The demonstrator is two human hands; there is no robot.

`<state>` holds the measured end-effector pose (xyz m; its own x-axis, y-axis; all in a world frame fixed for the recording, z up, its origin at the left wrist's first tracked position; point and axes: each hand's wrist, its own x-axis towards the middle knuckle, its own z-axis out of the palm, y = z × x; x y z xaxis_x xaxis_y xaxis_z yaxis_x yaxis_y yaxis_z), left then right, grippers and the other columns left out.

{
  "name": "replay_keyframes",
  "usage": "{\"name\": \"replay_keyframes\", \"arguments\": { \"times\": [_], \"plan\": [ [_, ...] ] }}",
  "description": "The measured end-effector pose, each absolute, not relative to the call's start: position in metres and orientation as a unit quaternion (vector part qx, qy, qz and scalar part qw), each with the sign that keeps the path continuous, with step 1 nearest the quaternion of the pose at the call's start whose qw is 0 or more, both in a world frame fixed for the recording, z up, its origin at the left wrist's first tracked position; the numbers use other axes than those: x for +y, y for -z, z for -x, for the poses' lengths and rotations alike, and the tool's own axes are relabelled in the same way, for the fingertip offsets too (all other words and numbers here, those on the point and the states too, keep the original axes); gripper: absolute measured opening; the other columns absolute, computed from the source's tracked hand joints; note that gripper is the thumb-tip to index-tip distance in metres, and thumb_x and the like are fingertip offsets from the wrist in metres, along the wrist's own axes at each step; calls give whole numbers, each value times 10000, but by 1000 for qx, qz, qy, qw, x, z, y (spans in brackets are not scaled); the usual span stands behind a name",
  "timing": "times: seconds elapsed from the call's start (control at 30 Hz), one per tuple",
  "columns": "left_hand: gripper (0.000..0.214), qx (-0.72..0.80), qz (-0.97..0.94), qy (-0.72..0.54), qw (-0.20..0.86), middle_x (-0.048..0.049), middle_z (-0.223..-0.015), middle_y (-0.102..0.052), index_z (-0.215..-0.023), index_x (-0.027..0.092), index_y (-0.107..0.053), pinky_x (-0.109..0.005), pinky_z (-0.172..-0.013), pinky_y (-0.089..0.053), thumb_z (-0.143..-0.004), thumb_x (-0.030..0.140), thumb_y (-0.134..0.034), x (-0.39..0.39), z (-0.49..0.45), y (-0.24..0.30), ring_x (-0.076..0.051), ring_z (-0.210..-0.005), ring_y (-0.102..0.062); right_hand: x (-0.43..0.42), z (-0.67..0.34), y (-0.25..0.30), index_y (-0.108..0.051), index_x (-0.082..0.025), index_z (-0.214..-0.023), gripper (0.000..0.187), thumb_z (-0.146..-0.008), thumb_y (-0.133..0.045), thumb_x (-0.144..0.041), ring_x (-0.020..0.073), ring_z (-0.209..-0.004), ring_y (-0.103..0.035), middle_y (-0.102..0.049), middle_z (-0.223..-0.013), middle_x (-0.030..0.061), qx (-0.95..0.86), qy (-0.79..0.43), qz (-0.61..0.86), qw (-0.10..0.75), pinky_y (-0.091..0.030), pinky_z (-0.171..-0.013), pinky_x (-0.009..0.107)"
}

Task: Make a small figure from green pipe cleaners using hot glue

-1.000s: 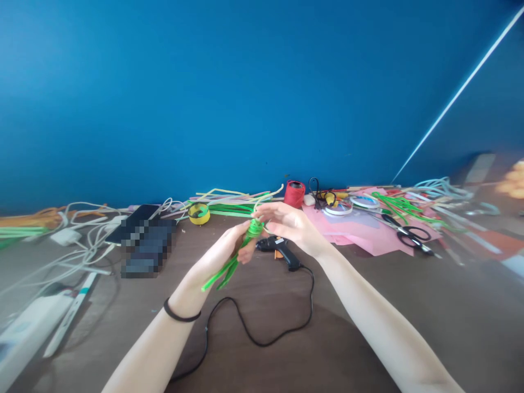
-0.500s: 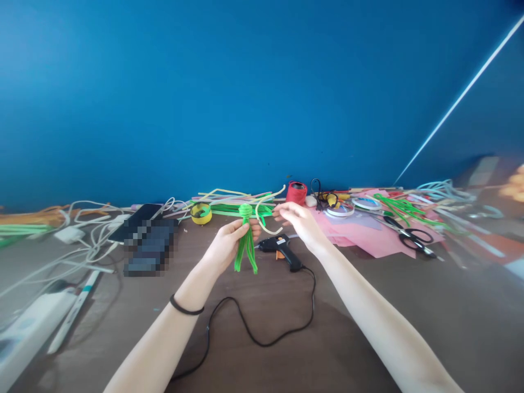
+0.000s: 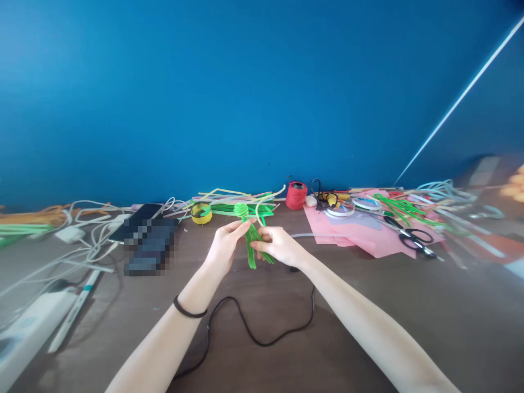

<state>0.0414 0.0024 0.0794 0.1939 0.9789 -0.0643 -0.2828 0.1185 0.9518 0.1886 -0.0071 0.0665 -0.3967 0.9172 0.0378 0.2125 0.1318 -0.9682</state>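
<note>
Cluttered brown table (image 3: pixel 368 305); left hand (image 3: pixel 223 248) and right hand (image 3: pixel 278 246) both pinch green pipe-cleaner bundle (image 3: pixel 250 256); slack grip risks strands splaying

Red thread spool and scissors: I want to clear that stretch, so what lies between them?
In the head view, sheets of pink paper lie between the red thread spool and the scissors, with two white tape rolls on them.

A deep blue wall (image 3: pixel 245 93) rises behind a brown table (image 3: pixel 409 295); daylight is even.
</note>
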Motion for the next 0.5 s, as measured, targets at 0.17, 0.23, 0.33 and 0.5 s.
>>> {"name": "replay_keyframes", "arguments": {
  "times": [0.17,0.23,0.33,0.5],
  "plan": [
    [305,385,-392,-528,647,-11,-573,-627,-807,99,-711,-225,-551,-450,-589,308,-752,4,-42,-78,-110,-552,-563,-5,-183,-54,-481,-171,-700,204,-842,-484,-317,97,-396,-515,-570,-505,-26,-674,-514,410,338,-403,-427,208],
    [284,379,-374,-534,657,7,-539,-596,-794,102,-706,-205,-510,-429,-600,306,-745,5,-43,-77,-89,-506,-530,-5,-180,-51,-468,-173,-702,231,-875,-415,-316,89,-367,-498,-556,-480,-32,-684,-508,414,319,-393,-401,196],
    [225,354,-346,-540,680,5,-601,-609,-765,115,-684,-209,-503,-439,-636,295,-724,6,-44,-76,-89,-515,-538,-7,-178,-50,-451,-173,-710,200,-877,-402,-271,72,-356,-477,-540,-474,-45,-702,-502,408,297,-381,-397,176],
    [129,304,-306,-579,692,-4,-675,-622,-712,147,-594,-239,-634,-494,-736,260,-651,8,-39,-85,-116,-648,-607,-10,-180,-54,-519,-157,-712,182,-849,-429,-236,55,-378,-449,-501,-465,-54,-727,-504,396,246,-361,-414,159]
  ]
}}
